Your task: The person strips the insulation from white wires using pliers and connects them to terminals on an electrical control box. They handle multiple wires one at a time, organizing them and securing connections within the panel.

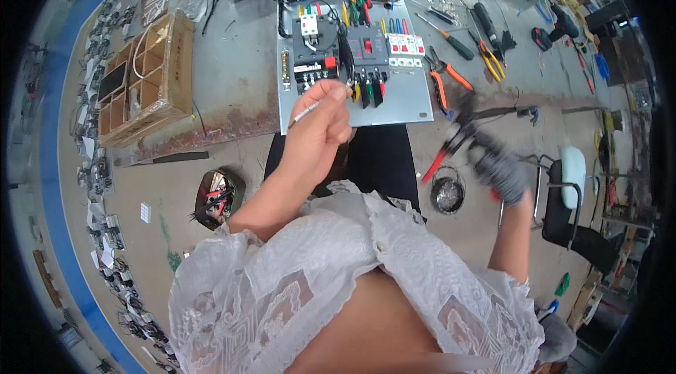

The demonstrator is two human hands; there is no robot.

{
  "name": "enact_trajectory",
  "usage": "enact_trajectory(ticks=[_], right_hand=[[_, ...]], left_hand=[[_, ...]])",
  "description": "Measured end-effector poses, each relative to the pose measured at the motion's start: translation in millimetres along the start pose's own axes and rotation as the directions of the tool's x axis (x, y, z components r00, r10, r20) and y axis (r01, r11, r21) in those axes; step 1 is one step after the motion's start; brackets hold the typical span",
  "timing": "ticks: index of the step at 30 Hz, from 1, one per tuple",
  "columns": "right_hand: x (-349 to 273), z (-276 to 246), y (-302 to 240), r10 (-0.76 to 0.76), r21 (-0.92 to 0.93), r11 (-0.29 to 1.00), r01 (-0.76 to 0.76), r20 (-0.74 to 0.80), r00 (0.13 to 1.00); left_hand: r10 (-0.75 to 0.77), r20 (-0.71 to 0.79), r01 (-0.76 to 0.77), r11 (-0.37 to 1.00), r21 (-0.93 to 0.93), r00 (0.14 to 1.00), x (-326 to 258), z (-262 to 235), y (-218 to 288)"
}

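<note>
While the left hand (320, 121) has its fingers pinched tight around a thin metal tool (304, 114) right at the breakers on the grey panel (352, 43), the gloved right hand (501, 171) grips red-handled pliers (451, 140), blurry, off beside the panel

Cardboard divider box (144, 78) at left; orange-handled pliers (443, 78); black chair (570, 198) at right.
</note>
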State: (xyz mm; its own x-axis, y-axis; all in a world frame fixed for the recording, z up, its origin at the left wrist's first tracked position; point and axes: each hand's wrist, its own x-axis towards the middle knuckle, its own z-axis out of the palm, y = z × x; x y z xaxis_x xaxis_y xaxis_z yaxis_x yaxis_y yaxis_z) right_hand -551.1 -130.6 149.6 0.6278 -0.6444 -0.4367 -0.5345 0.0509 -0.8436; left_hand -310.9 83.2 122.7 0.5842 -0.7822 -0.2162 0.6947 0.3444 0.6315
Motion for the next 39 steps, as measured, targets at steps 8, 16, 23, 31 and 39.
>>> enact_trajectory(ticks=[8,16,23,31,39], right_hand=[[-23.4,77.5,68.5,-0.060,0.046,0.998,0.042,0.508,0.860],[-36.5,104.4,36.9,-0.288,-0.083,0.932,0.354,0.425,0.858],[-4.7,113.1,-45.7,-0.630,-0.574,0.489,0.656,0.288,0.721],[-3.4,111.3,-68.3,-0.565,-0.698,0.298,0.651,0.421,0.710],[5.9,109.1,-82.1,-0.500,-0.752,0.253,0.609,0.437,0.748]], left_hand=[[0.023,0.045,-0.021,0.999,-0.026,0.999,-4.3,-1.5,4.3],[0.070,0.043,-0.070,0.998,0.000,0.997,-13.8,-3.3,5.7],[0.249,0.060,-0.255,0.955,0.151,0.967,-21.3,1.0,10.2],[0.371,0.046,-0.369,0.892,0.260,0.928,-16.7,-3.9,11.4],[0.401,0.054,-0.398,0.867,0.301,0.914,-11.7,-8.1,12.7]])
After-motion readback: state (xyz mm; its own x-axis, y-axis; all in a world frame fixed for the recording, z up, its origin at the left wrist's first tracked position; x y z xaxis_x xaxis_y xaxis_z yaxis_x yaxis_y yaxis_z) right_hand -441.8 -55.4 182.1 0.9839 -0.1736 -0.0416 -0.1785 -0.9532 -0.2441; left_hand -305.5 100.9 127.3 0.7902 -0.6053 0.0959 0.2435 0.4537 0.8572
